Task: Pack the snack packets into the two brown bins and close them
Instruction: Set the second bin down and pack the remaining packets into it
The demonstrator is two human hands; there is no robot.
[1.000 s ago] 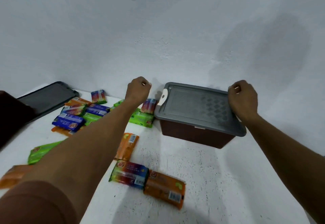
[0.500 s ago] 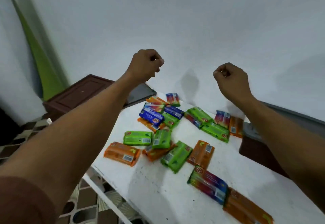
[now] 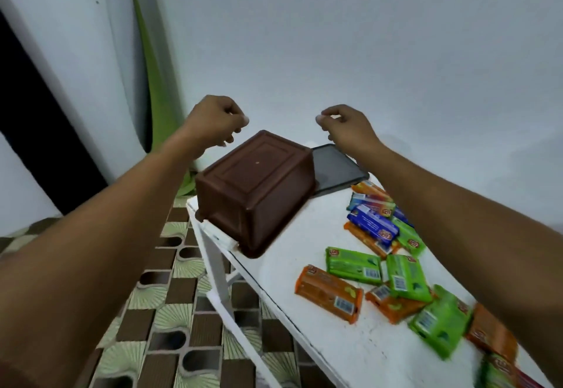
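A brown bin (image 3: 256,189) lies upside down at the left end of the white table (image 3: 307,235), partly over its edge. Its grey lid (image 3: 335,168) lies flat just behind it. My left hand (image 3: 213,122) hovers above the bin's far left corner, fingers curled and holding nothing. My right hand (image 3: 347,127) hangs above the lid, fingers loosely curled, also holding nothing. Several snack packets lie scattered to the right: a blue one (image 3: 373,226), green ones (image 3: 353,265) and orange ones (image 3: 329,293). The other bin is out of view.
The table's left edge (image 3: 231,262) drops to a tiled floor (image 3: 164,311). A white wall stands close behind, with a green panel (image 3: 155,89) and a dark gap (image 3: 36,119) at the left.
The view has swung left, away from the closed bin. Both hands have left that bin's lid and now hover over the upturned bin, with fingers a little looser than half a second ago.
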